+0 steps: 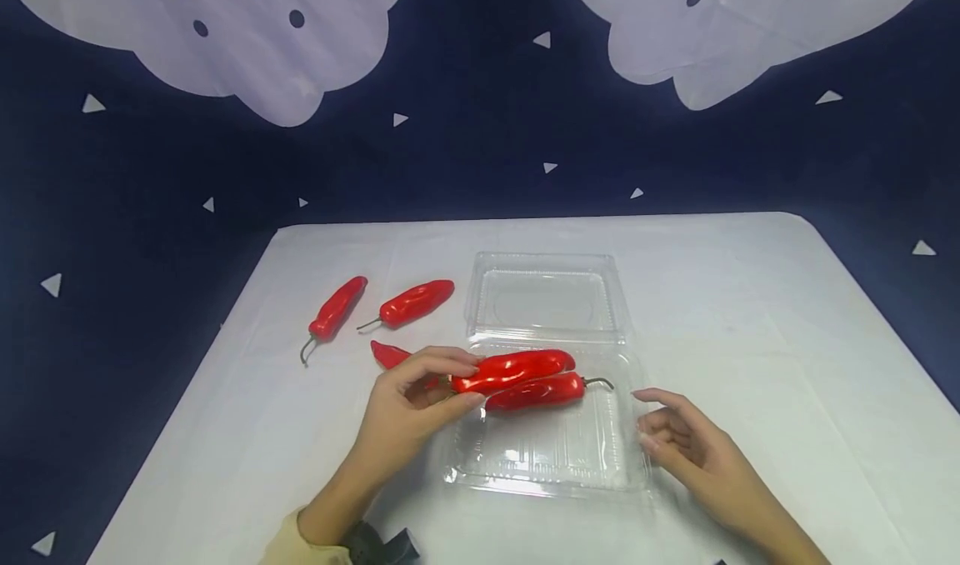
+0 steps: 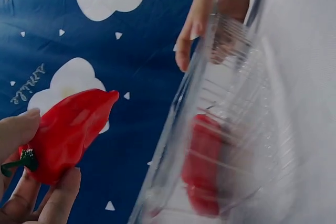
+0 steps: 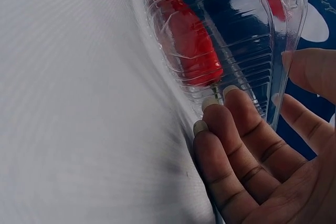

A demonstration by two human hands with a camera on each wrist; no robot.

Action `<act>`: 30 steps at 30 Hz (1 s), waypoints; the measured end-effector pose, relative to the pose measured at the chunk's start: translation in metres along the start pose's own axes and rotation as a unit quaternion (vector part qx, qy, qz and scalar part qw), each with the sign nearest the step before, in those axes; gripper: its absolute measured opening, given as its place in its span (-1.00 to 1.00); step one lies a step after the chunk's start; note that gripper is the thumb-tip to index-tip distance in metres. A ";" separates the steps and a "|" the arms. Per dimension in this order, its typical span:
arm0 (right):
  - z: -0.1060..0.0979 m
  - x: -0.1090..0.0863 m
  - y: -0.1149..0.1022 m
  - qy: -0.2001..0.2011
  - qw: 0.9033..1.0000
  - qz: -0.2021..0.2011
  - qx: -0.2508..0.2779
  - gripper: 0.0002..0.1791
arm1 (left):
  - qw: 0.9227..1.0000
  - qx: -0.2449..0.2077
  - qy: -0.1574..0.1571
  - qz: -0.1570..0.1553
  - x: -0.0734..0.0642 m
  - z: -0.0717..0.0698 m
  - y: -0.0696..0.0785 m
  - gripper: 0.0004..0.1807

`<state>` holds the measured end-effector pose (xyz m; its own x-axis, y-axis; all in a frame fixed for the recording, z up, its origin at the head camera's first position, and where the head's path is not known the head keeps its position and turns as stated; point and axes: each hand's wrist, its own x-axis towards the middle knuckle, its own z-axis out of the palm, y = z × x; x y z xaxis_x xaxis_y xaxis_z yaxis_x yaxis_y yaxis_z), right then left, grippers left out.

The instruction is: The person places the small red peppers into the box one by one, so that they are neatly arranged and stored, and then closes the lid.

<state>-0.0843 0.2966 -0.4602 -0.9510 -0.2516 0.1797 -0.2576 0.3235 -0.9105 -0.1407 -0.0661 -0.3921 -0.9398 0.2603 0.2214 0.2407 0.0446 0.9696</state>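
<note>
My left hand point(image 1: 408, 398) holds a glossy red chili pepper point(image 1: 517, 371) near its green stem, between thumb and fingers. The held pepper hangs over the clear plastic clamshell box point(image 1: 547, 465), above another red chili pepper point(image 1: 538, 392) that lies in the base with its stem to the right. In the left wrist view, the held pepper point(image 2: 76, 129) points away from the fingertips. My right hand point(image 1: 693, 448) is at the box's right side, fingers loosely bent. In the right wrist view its fingers point(image 3: 236, 119) lie close along the ribbed wall; firm contact is unclear.
The box's lid point(image 1: 547, 298) lies open toward the back. Left of the box are a red chili pepper point(image 1: 337, 311), a second one point(image 1: 416, 302), and a third point(image 1: 388, 354) partly hidden behind my left hand. A white cloth point(image 1: 750, 315) covers the table; a dark blue patterned cloth hangs behind.
</note>
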 end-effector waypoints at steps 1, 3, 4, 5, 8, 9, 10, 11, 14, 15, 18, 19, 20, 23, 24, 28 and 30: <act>0.000 0.000 0.000 -0.001 1.000 0.001 0.000 -0.44 | 1.000 -0.005 -0.012 -0.005 0.002 0.002 -0.002 -0.69; -0.001 0.001 0.001 -0.001 1.000 0.003 -0.001 -0.44 | 0.999 -0.016 -0.040 -0.010 0.006 0.006 -0.005 -0.68; -0.001 0.001 0.001 -0.001 1.000 0.004 -0.001 -0.44 | 0.998 -0.019 -0.054 -0.014 0.008 0.008 -0.007 -0.69; -0.001 0.001 0.001 -0.002 1.000 0.007 -0.001 -0.44 | 0.997 -0.021 -0.068 -0.016 0.010 0.010 -0.009 -0.69; 0.000 0.001 0.001 -0.004 1.000 0.014 -0.002 -0.45 | 0.994 -0.024 -0.100 -0.020 0.013 0.016 -0.016 -0.69; 0.000 0.002 0.001 -0.005 1.000 0.016 -0.003 -0.45 | 0.994 -0.022 -0.106 -0.021 0.014 0.018 -0.018 -0.68; 0.000 0.002 0.001 -0.006 1.000 0.018 -0.005 -0.45 | 0.994 -0.021 -0.109 -0.022 0.014 0.020 -0.020 -0.68; 0.001 0.002 0.001 -0.008 1.000 0.019 -0.005 -0.45 | 0.994 -0.019 -0.110 -0.022 0.014 0.021 -0.022 -0.68; -0.001 0.002 0.001 -0.007 1.000 0.019 -0.012 -0.44 | 0.994 -0.010 -0.108 -0.010 0.014 0.026 -0.026 -0.68; -0.001 0.002 0.001 -0.006 1.000 0.020 -0.014 -0.44 | 0.994 -0.003 -0.110 0.000 0.014 0.028 -0.027 -0.68; -0.002 0.002 0.001 -0.004 1.000 0.020 -0.017 -0.43 | 0.991 0.043 -0.115 0.048 0.013 0.032 -0.028 -0.70; -0.002 0.002 0.001 -0.005 1.000 0.020 -0.018 -0.43 | 0.989 0.061 -0.118 0.066 0.012 0.033 -0.029 -0.70; -0.002 0.002 0.001 -0.006 1.000 0.021 -0.016 -0.42 | 0.986 0.080 -0.120 0.085 0.012 0.033 -0.029 -0.70; -0.002 0.002 0.002 -0.010 1.000 0.019 -0.014 -0.41 | 0.979 0.116 -0.125 0.112 0.010 0.035 -0.029 -0.70; -0.002 0.002 0.002 -0.012 1.000 0.016 -0.013 -0.41 | 0.978 0.122 -0.126 0.111 0.010 0.035 -0.029 -0.70; -0.002 0.004 0.003 -0.014 1.000 0.011 -0.017 -0.41 | 0.977 0.145 -0.128 0.093 0.009 0.035 -0.031 -0.68; -0.001 0.004 0.004 -0.014 1.000 0.013 -0.018 -0.42 | 0.974 0.162 -0.132 0.087 0.009 0.036 -0.032 -0.67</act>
<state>-0.0892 0.2977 -0.4626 -0.9527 -0.2671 0.1452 -0.2390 0.3628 -0.9007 -0.1479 -0.0308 -0.4246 -0.7928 0.5282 0.3039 0.4953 0.2680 0.8263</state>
